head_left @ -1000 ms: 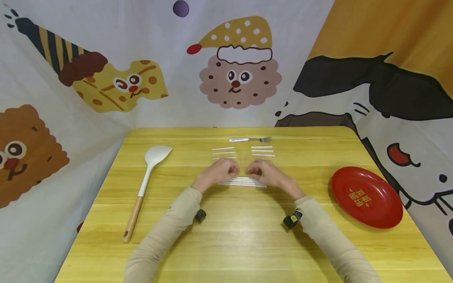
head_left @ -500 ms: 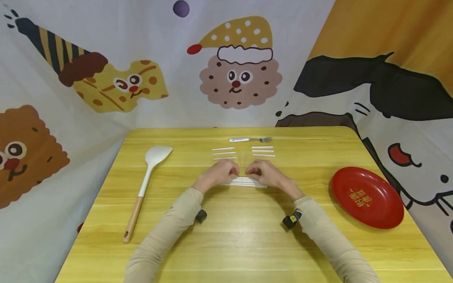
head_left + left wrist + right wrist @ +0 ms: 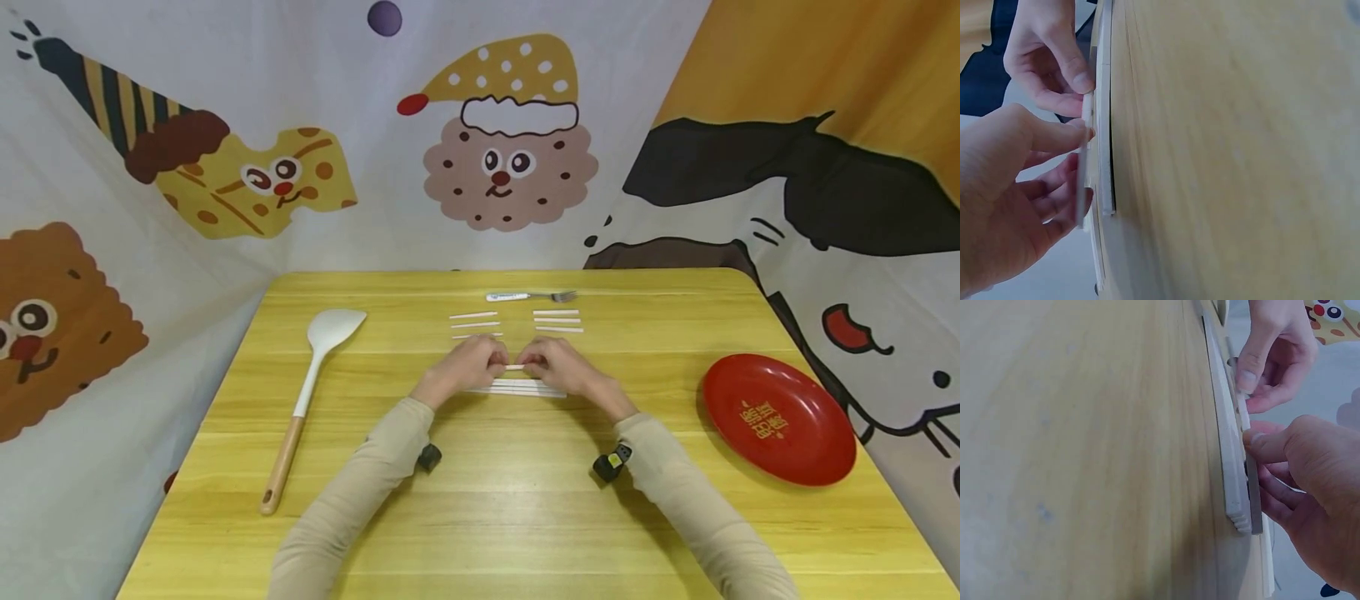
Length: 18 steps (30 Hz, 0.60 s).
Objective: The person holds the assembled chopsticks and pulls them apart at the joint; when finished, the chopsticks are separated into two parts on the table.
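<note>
Fingers (image 3: 1060, 136) of left hand (image 3: 467, 362) and right hand (image 3: 566, 367) pinch one white stick (image 3: 515, 367) beside grouped sticks (image 3: 519, 388) on the counter (image 3: 517, 508)

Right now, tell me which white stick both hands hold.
The white stick between the left hand and right hand: both pinch it, while the row of sticks alongside and the shorter sticks beyond lie on the table.

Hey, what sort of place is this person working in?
Probably a staged indoor workspace, perhaps for filming: a wood-grain table before a cartoon-printed cloth, with a spatula and red plate laid toward its sides.
</note>
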Each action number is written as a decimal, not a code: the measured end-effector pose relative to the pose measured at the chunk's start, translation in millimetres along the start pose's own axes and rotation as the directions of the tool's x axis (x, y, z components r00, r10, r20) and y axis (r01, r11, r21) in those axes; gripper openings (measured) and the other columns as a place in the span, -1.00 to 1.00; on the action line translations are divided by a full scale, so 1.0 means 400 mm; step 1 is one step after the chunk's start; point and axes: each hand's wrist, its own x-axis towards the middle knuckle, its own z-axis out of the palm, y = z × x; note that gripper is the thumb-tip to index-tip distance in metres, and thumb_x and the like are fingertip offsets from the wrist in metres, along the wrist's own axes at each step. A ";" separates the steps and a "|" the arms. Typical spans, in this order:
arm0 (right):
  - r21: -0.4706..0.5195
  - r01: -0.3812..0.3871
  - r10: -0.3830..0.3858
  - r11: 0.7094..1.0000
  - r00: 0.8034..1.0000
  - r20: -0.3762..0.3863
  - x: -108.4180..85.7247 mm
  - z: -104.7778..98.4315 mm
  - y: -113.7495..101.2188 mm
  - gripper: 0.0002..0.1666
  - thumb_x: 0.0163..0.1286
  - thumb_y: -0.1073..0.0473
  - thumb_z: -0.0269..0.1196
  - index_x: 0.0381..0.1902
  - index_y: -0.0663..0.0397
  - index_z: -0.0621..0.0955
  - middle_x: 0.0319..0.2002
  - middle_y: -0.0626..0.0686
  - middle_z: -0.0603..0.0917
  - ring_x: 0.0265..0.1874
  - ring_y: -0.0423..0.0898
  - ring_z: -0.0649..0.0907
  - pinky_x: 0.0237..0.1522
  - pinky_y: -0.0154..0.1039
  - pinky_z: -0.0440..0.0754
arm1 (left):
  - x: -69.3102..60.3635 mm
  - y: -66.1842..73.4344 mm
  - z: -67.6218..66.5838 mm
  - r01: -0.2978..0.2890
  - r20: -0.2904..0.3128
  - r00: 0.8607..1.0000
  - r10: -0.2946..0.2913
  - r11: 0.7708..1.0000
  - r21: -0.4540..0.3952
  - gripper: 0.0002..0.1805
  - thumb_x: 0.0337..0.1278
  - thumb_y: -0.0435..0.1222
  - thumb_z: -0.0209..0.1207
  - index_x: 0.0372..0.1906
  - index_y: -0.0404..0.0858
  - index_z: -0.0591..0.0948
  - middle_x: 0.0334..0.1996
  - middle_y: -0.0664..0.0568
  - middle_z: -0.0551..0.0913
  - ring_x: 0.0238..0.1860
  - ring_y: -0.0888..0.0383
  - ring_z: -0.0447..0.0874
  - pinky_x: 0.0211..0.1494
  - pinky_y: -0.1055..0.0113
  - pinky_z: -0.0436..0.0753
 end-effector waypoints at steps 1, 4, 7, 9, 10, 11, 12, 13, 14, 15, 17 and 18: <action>0.001 0.011 -0.011 1.000 1.000 -0.007 0.001 0.000 -0.001 -0.83 0.35 0.37 0.33 -0.14 0.12 0.77 -0.25 0.00 0.73 -0.27 -0.16 0.65 -0.20 -0.31 0.68 | 0.000 0.000 -0.001 0.001 -0.004 1.000 -0.001 1.000 0.007 -0.85 0.35 -0.33 0.24 -0.09 -0.23 0.75 -0.24 0.04 0.65 -0.24 0.17 0.56 -0.16 0.36 0.61; -0.006 0.042 -0.042 0.999 0.999 -0.028 0.004 -0.001 -0.002 -0.82 0.37 0.38 0.30 -0.13 0.12 0.76 -0.24 0.00 0.73 -0.26 -0.15 0.64 -0.20 -0.29 0.68 | -0.002 0.003 -0.007 0.002 -0.016 1.000 -0.002 1.000 0.016 -0.83 0.37 -0.29 0.24 -0.07 -0.24 0.75 -0.21 0.02 0.61 -0.23 0.16 0.53 -0.15 0.33 0.61; -0.014 0.055 -0.056 0.998 0.997 -0.047 0.009 -0.002 -0.004 -0.81 0.40 0.39 0.26 -0.13 0.11 0.76 -0.21 0.01 0.73 -0.23 -0.13 0.63 -0.19 -0.27 0.66 | 0.000 0.004 -0.015 -0.007 -0.027 1.000 0.007 1.000 0.000 -0.84 0.39 -0.30 0.22 -0.08 -0.26 0.73 -0.19 0.00 0.64 -0.12 0.11 0.58 -0.03 0.28 0.64; -0.015 0.064 -0.064 0.998 0.996 -0.065 0.011 -0.002 -0.006 -0.80 0.41 0.39 0.25 -0.12 0.12 0.76 -0.20 0.03 0.72 -0.22 -0.12 0.61 -0.19 -0.26 0.65 | 0.000 0.006 -0.019 -0.007 -0.030 1.000 0.006 1.000 -0.028 -0.85 0.40 -0.32 0.19 -0.10 -0.27 0.72 -0.20 -0.01 0.66 0.00 0.04 0.62 0.05 0.24 0.65; -0.009 0.066 -0.066 0.998 0.995 -0.075 0.012 -0.002 -0.008 -0.80 0.41 0.39 0.25 -0.12 0.13 0.76 -0.20 0.04 0.71 -0.22 -0.12 0.60 -0.19 -0.27 0.66 | 0.000 0.006 -0.021 -0.008 -0.031 1.000 0.006 0.999 -0.042 -0.85 0.41 -0.33 0.17 -0.10 -0.28 0.71 -0.21 -0.02 0.66 -0.01 0.03 0.63 0.03 0.24 0.66; -0.005 0.072 -0.072 0.997 0.994 -0.085 0.012 -0.003 -0.010 -0.81 0.40 0.39 0.25 -0.12 0.14 0.75 -0.20 0.05 0.71 -0.22 -0.12 0.60 -0.20 -0.27 0.66 | 0.001 0.005 -0.023 -0.011 -0.035 0.999 0.009 0.998 -0.056 -0.85 0.41 -0.36 0.15 -0.11 -0.29 0.71 -0.21 -0.02 0.68 -0.03 0.04 0.64 0.01 0.25 0.66; -0.001 0.075 -0.074 0.997 0.993 -0.095 0.012 -0.003 -0.013 -0.81 0.40 0.39 0.25 -0.11 0.15 0.75 -0.20 0.05 0.70 -0.23 -0.12 0.59 -0.21 -0.28 0.66 | 0.000 0.006 -0.025 -0.006 -0.034 0.999 0.003 0.997 -0.078 -0.85 0.42 -0.39 0.12 -0.11 -0.30 0.70 -0.23 -0.03 0.69 -0.08 0.05 0.65 -0.04 0.27 0.67; 0.000 0.078 -0.078 0.997 0.991 -0.108 0.012 -0.003 -0.016 -0.81 0.40 0.39 0.26 -0.11 0.15 0.74 -0.21 0.06 0.69 -0.25 -0.12 0.59 -0.23 -0.29 0.66 | 0.000 0.006 -0.026 -0.004 -0.036 0.999 0.001 0.996 -0.093 -0.84 0.42 -0.41 0.10 -0.12 -0.31 0.69 -0.25 -0.03 0.69 -0.12 0.07 0.66 -0.09 0.30 0.67; 0.005 0.080 -0.079 0.997 0.990 -0.116 0.013 -0.004 -0.019 -0.81 0.40 0.39 0.26 -0.11 0.16 0.74 -0.21 0.06 0.69 -0.26 -0.13 0.59 -0.25 -0.31 0.66 | -0.001 0.005 -0.026 -0.002 -0.036 0.999 -0.001 0.995 -0.100 -0.83 0.42 -0.43 0.08 -0.12 -0.31 0.68 -0.27 -0.04 0.68 -0.27 0.13 0.62 -0.20 0.35 0.63; 0.007 0.081 -0.079 0.997 0.989 -0.123 0.013 -0.004 -0.022 -0.81 0.39 0.39 0.27 -0.10 0.16 0.74 -0.21 0.07 0.69 -0.27 -0.13 0.60 -0.26 -0.31 0.66 | -0.001 0.004 -0.027 -0.004 -0.037 0.999 0.000 0.994 -0.108 -0.82 0.41 -0.45 0.05 -0.12 -0.32 0.68 -0.29 -0.05 0.68 -0.40 0.18 0.53 -0.31 0.38 0.57; 0.008 0.081 -0.079 0.997 0.988 -0.130 0.015 -0.005 -0.027 -0.82 0.40 0.38 0.27 -0.10 0.16 0.73 -0.21 0.08 0.70 -0.30 -0.13 0.62 -0.28 -0.32 0.67 | -0.003 0.002 -0.027 -0.006 -0.034 0.999 0.002 0.993 -0.118 -0.80 0.39 -0.48 0.02 -0.13 -0.32 0.66 -0.34 -0.06 0.67 -0.47 0.21 0.47 -0.38 0.41 0.49; 0.013 0.081 -0.079 0.997 0.988 -0.132 0.016 -0.005 -0.029 -0.83 0.40 0.39 0.27 -0.11 0.17 0.73 -0.20 0.08 0.72 -0.31 -0.13 0.64 -0.28 -0.32 0.68 | -0.003 0.001 -0.028 -0.005 -0.033 0.999 0.001 0.992 -0.124 -0.80 0.38 -0.49 0.02 -0.14 -0.33 0.66 -0.36 -0.05 0.66 -0.49 0.22 0.45 -0.40 0.42 0.48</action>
